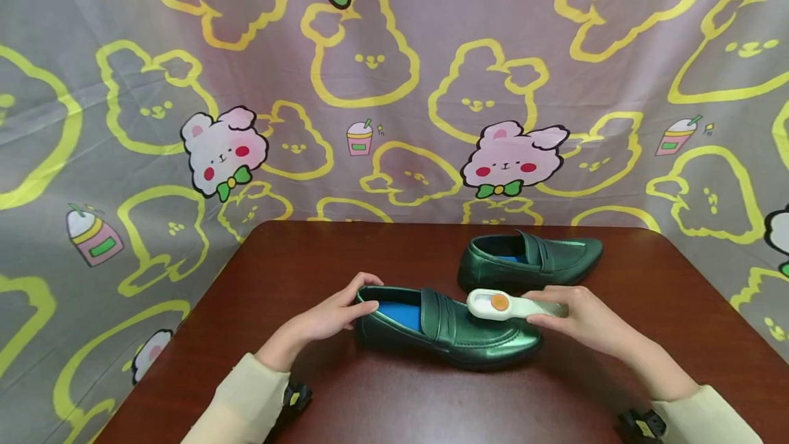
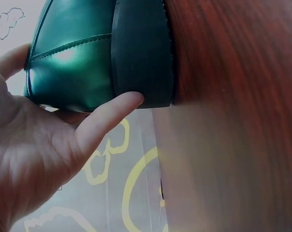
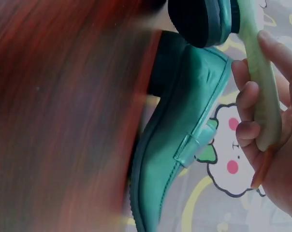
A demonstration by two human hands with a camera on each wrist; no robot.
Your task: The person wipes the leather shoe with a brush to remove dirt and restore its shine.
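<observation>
Sleeves: pale cream cuffs (image 1: 237, 406) on both arms, nearest me, behind each hand, with a black wrist unit (image 1: 297, 399) strapped below the left hand and another below the right.
Left hand (image 1: 329, 314): I see it gripping the heel end of the near shoe, fingers and thumb spread round the back and the rim; on its wrist view one digit lies against the heel block.
Near shoe (image 1: 446, 331): shiny dark green loafer, sole down, running from the left hand's fingertips toward the right hand; its blue insole (image 1: 401, 314) shows just beside the left thumb.
Right hand (image 1: 570, 317): I have it with fingers and thumb wrapped round the handle of the pale tool.
Pale tool (image 1: 505, 305): reaches left from the right hand over the near shoe's front, an orange disc (image 1: 500, 302) on its head; an orange strap (image 3: 263, 166) hangs at the palm end.
Tabletop (image 1: 456, 403): dark red-brown wood under both hands.
Far shoe (image 1: 530, 262): matching green loafer, just beyond the right hand, sole down, toe pointing right.
Backdrop (image 1: 394, 88): grey cloth beyond both hands, with yellow outlines and pink-cheeked animal faces.
</observation>
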